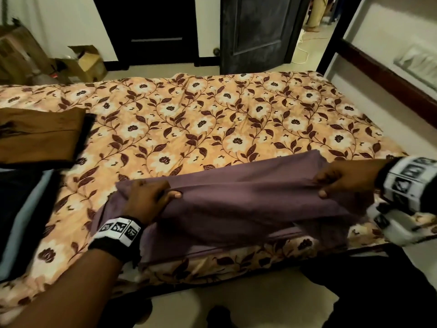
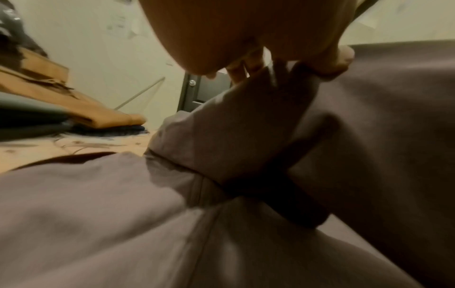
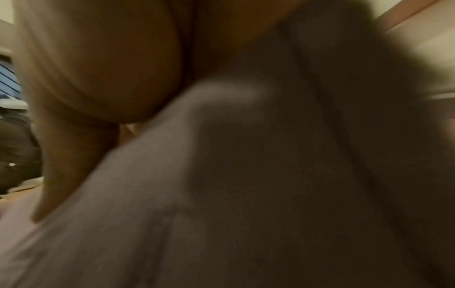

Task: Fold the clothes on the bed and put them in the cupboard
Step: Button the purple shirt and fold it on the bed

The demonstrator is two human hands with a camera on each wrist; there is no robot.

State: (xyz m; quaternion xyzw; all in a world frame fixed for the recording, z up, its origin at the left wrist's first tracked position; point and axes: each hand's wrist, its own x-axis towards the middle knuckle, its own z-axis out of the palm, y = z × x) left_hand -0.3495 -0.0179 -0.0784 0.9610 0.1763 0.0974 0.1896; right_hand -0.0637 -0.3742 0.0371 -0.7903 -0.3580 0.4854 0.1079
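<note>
No readable words, brands or numbers appear in any view. The wristbands (image 1: 118, 230) behind the fingers carry only black-and-white coded marker squares, and papers on the wall are too blurred to read.

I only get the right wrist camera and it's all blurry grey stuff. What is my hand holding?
Observer: A purple garment; your right hand grips its right end.
Operator: What's my other hand doing?
Observer: The left hand grips the left end.
Operator: Are any other clothes around?
Observer: A folded brown garment lies on the bed, off to the left.
</note>
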